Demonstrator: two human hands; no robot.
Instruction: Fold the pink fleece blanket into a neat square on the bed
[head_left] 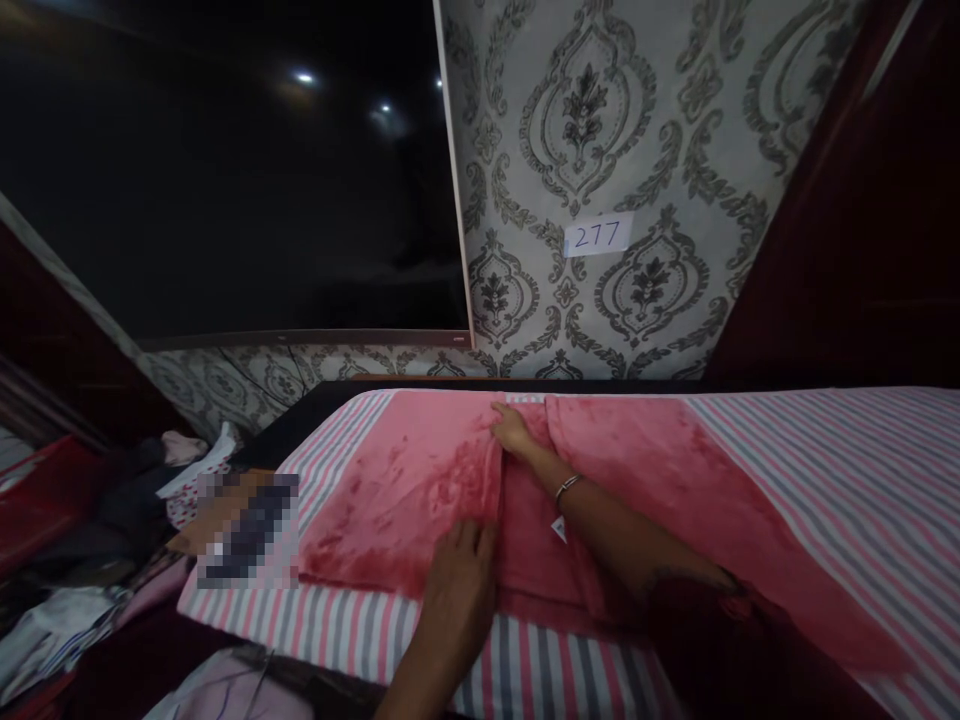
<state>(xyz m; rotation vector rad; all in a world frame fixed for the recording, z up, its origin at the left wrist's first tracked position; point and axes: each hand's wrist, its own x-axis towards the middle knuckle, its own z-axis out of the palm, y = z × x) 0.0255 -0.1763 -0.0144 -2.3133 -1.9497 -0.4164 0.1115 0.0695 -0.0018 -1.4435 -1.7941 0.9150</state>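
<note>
The blanket (529, 545) lies partly folded on the sheet (847, 470), the left hand (461, 570) touching it on the near side, the right hand (514, 432) on the far; whether either grips, I can't tell.

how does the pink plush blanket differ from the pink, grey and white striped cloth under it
The pink plush blanket is mottled with darker red; the pink, grey and white striped cloth has parallel bands. The blanket lies folded in layers, while the cloth spreads beneath and reaches past it at both sides. Both include pink.
</note>
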